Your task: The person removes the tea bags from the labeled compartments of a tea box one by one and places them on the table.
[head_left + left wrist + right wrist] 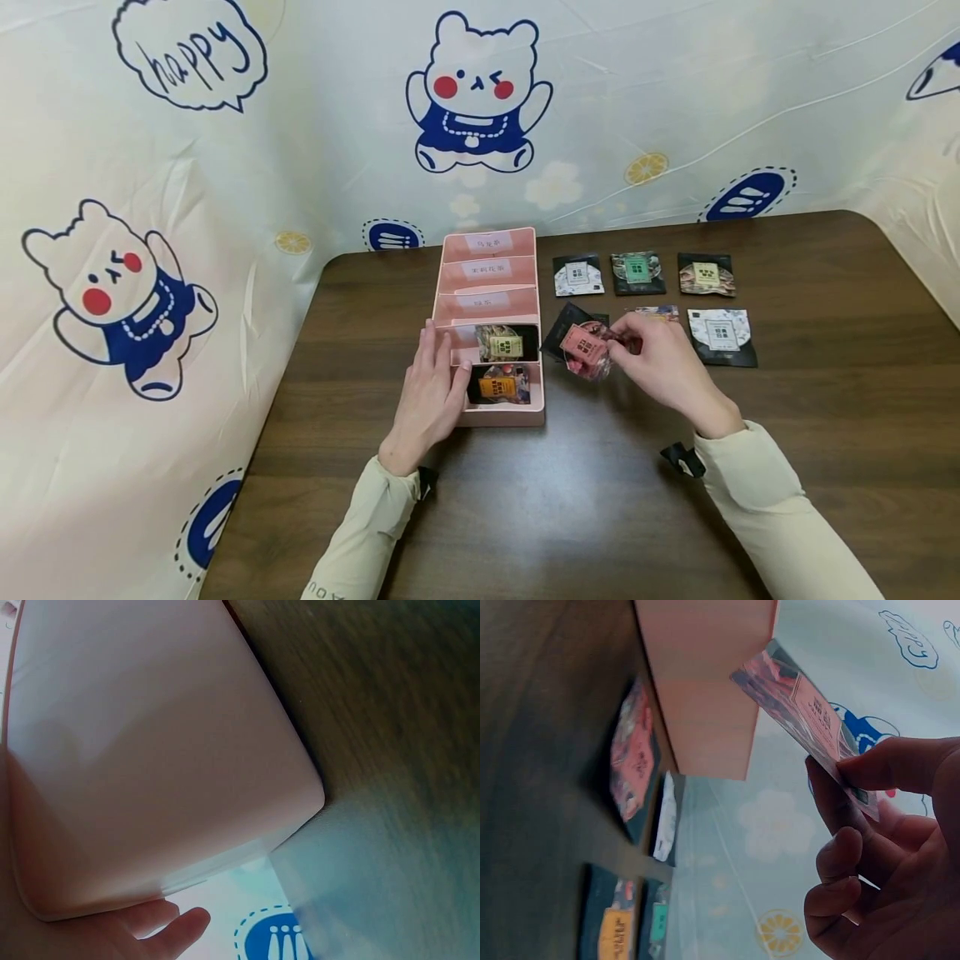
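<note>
My right hand [667, 358] pinches a small tea sachet [585, 343] with a pink label between thumb and fingers. It is lifted and tilted in the right wrist view, just right of a pink divided box [498, 419]. Below it lies another pink-labelled sachet [634, 757], mostly hidden in the head view. My left hand [427, 392] rests on the box's left rim, its fingers extended and thumb over the edge. The nearest compartment holds an orange-labelled sachet [502, 384]; the one behind it holds a yellow-green-labelled sachet [504, 343].
Farther compartments bear paper labels [487, 242]. Right of the box lie a white-labelled sachet [577, 275], a green-labelled sachet [638, 273], a yellow-labelled sachet [707, 275] and another white one [722, 336]. A further sachet [660, 313] is partly behind my right hand. A printed cloth borders the table.
</note>
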The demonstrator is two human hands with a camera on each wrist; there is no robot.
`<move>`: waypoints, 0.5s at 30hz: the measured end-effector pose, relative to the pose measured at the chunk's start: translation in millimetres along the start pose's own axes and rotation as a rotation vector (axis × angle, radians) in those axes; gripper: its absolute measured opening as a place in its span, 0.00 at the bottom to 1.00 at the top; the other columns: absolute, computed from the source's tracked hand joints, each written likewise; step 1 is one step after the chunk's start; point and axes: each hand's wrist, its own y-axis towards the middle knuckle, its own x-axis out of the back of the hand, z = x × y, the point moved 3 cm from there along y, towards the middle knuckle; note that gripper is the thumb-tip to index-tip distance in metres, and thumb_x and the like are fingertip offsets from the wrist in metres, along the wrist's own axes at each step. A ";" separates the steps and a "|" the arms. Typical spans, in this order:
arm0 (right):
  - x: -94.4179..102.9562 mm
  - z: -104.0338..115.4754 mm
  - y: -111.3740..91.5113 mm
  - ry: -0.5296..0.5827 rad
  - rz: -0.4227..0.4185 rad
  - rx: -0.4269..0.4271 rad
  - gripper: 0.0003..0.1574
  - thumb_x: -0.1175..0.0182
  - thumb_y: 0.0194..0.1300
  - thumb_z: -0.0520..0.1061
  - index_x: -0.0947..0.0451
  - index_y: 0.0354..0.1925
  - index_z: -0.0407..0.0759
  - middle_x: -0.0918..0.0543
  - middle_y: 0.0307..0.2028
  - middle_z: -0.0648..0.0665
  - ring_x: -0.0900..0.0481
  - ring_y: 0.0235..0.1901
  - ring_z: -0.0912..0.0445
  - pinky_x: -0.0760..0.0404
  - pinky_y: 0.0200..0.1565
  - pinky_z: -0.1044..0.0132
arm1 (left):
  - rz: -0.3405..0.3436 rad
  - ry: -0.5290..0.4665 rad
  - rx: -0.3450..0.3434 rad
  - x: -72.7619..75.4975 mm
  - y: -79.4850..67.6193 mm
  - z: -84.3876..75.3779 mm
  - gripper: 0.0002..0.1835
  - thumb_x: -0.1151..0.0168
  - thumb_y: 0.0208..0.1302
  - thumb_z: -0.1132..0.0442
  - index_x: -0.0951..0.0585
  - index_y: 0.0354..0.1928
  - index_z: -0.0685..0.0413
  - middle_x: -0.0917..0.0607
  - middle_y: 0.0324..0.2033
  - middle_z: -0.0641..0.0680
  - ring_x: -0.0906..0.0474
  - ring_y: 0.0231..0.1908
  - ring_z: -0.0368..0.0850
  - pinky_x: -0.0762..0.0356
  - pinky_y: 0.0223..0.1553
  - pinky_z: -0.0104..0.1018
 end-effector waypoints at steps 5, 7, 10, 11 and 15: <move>-3.3 -9.8 -11.7 0.025 0.040 -0.060 0.04 0.40 0.60 0.38 0.18 0.34 0.40 0.16 0.27 0.45 0.27 0.24 0.56 0.30 0.27 0.67 | -0.004 -0.003 -0.001 -0.1 -0.1 -0.3 0.32 0.59 0.75 0.48 0.41 0.73 0.61 0.57 0.77 0.60 0.58 0.76 0.56 0.45 0.67 0.64; -3.5 -14.0 -16.7 0.028 0.048 -0.087 0.04 0.39 0.59 0.38 0.19 0.33 0.40 0.16 0.27 0.45 0.28 0.23 0.57 0.30 0.27 0.68 | -0.001 -0.002 0.000 -0.1 -0.2 -0.3 0.33 0.60 0.75 0.47 0.42 0.73 0.61 0.58 0.77 0.59 0.59 0.76 0.56 0.45 0.67 0.63; -3.2 -19.9 -22.6 0.027 0.059 -0.132 0.04 0.38 0.58 0.39 0.19 0.34 0.39 0.16 0.27 0.45 0.28 0.23 0.58 0.31 0.27 0.67 | -0.001 0.003 -0.003 -0.3 0.4 0.0 0.33 0.61 0.75 0.46 0.41 0.73 0.62 0.59 0.77 0.58 0.59 0.76 0.56 0.45 0.67 0.63; -3.6 -21.8 -24.0 0.023 0.063 -0.144 0.05 0.38 0.58 0.40 0.19 0.33 0.39 0.16 0.26 0.45 0.27 0.23 0.58 0.31 0.27 0.67 | -0.002 0.005 -0.004 -0.5 0.6 0.1 0.33 0.62 0.75 0.46 0.41 0.73 0.62 0.59 0.77 0.58 0.59 0.76 0.56 0.45 0.67 0.63; -8.7 -28.0 -27.8 0.002 0.082 -0.189 0.06 0.38 0.58 0.43 0.20 0.32 0.40 0.17 0.25 0.46 0.27 0.22 0.58 0.30 0.27 0.66 | -0.001 0.008 -0.003 -0.6 0.2 0.5 0.33 0.62 0.75 0.46 0.41 0.73 0.62 0.59 0.77 0.59 0.59 0.76 0.56 0.44 0.67 0.63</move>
